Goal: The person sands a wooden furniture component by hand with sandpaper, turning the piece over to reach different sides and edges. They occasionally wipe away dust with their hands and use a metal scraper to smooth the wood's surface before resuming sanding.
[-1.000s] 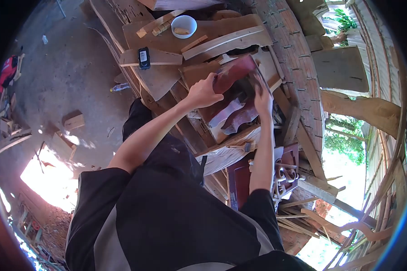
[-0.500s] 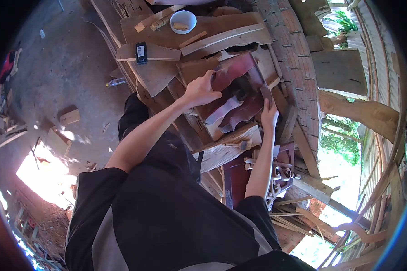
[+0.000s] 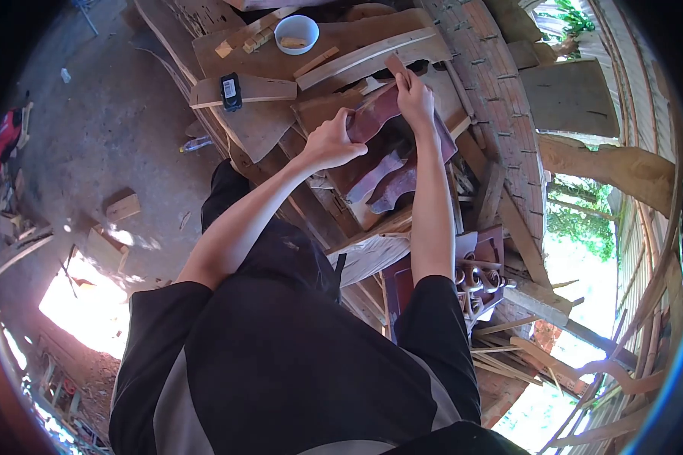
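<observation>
A reddish-brown wooden frame with wavy-edged sides (image 3: 379, 115) rests tilted on the workbench. My left hand (image 3: 334, 142) grips its near left corner, thumb stretched along the inside. Over the far edge of the frame, my right hand (image 3: 416, 98) is closed around a small flat brown block (image 3: 395, 65) whose end sticks out past the fingers. Below my left hand, the lower wavy side of the frame (image 3: 395, 187) shows pale, worn-looking patches. My right forearm hides part of the frame's right side.
On the bench stand a white bowl (image 3: 297, 35) with a piece inside and a black device (image 3: 231, 92) on a board. A brick wall (image 3: 501, 98) runs along the right. Carved dark red pieces (image 3: 478, 280) lie beside my right elbow. A bottle (image 3: 196, 144) is on the floor.
My right hand has moved away from me along the frame, from its right side to the far edge, with the flat block. My left hand keeps its grip; the frame has shifted little.
</observation>
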The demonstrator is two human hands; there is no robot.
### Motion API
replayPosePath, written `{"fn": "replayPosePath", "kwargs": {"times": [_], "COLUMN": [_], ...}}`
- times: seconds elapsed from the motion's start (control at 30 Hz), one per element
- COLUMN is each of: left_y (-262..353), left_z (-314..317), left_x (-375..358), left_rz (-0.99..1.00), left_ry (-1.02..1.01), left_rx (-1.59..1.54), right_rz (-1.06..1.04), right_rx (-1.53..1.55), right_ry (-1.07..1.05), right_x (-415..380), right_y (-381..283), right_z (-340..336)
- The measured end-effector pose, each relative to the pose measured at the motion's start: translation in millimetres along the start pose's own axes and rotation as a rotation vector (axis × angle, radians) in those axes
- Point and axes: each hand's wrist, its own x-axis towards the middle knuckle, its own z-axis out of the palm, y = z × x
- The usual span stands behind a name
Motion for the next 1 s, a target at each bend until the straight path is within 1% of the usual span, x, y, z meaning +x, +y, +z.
{"fn": "replayPosePath", "kwargs": {"times": [0.03, 0.07, 0.13, 0.2, 0.23, 0.27, 0.3, 0.37, 0.4, 0.47, 0.53, 0.6, 0.67, 0.7, 0.73, 0.8, 0.83, 0.87, 0.93, 0.97, 1.0], "left_y": [-2, -4, -3, 0, 1, 2, 3, 6, 6, 4, -1, -3, -10, -10, -10, -10, -8, -4, -4, -7, -8], "left_z": [2, 3, 2, 3, 2, 1, 1, -1, 0, 3, 4, 5, 7, 6, 6, 6, 6, 8, 9, 7, 4], "left_x": [-1, -1, 4, 1, 1, 0, -1, 1, 0, 2, 2, 1, 3, 5, 7, 7, 6, 5, 5, 5, 4], "left_rz": [0.005, 0.024, 0.05, 0.029, 0.027, 0.019, 0.012, -0.003, -0.023, -0.017, -0.016, 0.049, 0.054, 0.059, 0.068, 0.045, 0.046, 0.034, 0.024, 0.038, 0.05], "left_ry": [-0.008, 0.009, 0.033, 0.025, 0.024, 0.001, -0.023, -0.023, -0.031, -0.022, -0.016, 0.061, 0.062, 0.08, 0.074, 0.05, 0.05, 0.068, 0.095, 0.082, 0.063], "left_rx": [0.004, 0.013, 0.016, 0.058, 0.049, 0.028, 0.009, -0.002, -0.008, 0.005, 0.023, 0.023, 0.024, 0.019, 0.024, 0.025, 0.021, 0.038, 0.055, 0.026, -0.001], "right_rz": [0.104, 0.11, 0.135, 0.177, 0.232, 0.287, 0.289, 0.446, 0.453, 0.216, 0.131, 0.072, -0.082, -0.252, -0.248, -0.008, 0.23, 0.271, 0.051, -0.147, -0.354], "right_rx": [0.028, 0.025, 0.042, 0.001, 0.023, 0.048, 0.043, 0.062, 0.061, -0.129, -0.1, -0.055, 0.011, 0.044, 0.041, 0.204, 0.039, 0.098, -0.035, -0.026, 0.119], "right_ry": [-0.072, -0.066, 0.086, 0.088, 0.113, 0.141, 0.139, 0.099, 0.103, 0.218, 0.22, 0.173, 0.107, 0.112, 0.123, -0.023, 0.042, 0.152, 0.043, -0.043, -0.077], "right_x": [-5, -19, -47, -86, -106, -124, -137, -147, -148, -133, -111, -84, -67, -60, -60, -62, -60, -58, -73, -89, -91], "right_y": [-1, -1, 20, 54, 60, 63, 63, 65, 63, 50, 25, -15, -33, -37, -35, -32, -25, -3, -17, -26, -27], "right_z": [-9, -16, -26, -45, -57, -66, -71, -76, -72, -44, -15, 6, 22, 27, 21, 0, -8, -2, 3, 4, 6]}}
